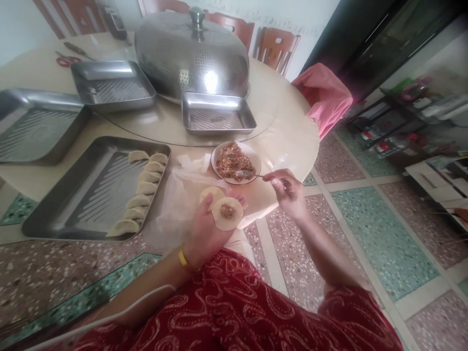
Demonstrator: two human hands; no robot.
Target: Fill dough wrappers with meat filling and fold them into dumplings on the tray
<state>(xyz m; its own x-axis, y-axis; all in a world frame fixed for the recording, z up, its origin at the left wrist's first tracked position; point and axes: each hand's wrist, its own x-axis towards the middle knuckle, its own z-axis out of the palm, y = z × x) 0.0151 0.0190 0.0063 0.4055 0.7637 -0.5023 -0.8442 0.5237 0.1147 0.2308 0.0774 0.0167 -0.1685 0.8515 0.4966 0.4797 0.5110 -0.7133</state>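
My left hand (206,231) holds a round dumpling wrapper (218,222) with a small mound of meat filling (228,210) at its centre. Beyond it, partly hidden, more round wrappers (212,192) lie on the table. My right hand (287,191) grips a spoon (256,175) by its handle, and the spoon's tip rests in the chopped meat filling (234,160) of a white bowl (258,157). To the left, a large metal tray (80,195) carries a row of several folded dumplings (141,200) along its right side.
Behind are a small metal tray (219,127), two more metal trays (113,100) (40,131) at the left, and a big domed steel lid (190,53). Crumpled plastic sheeting (175,195) lies beside the bowl. Red-handled scissors (68,61) and a knife (75,48) lie at far left.
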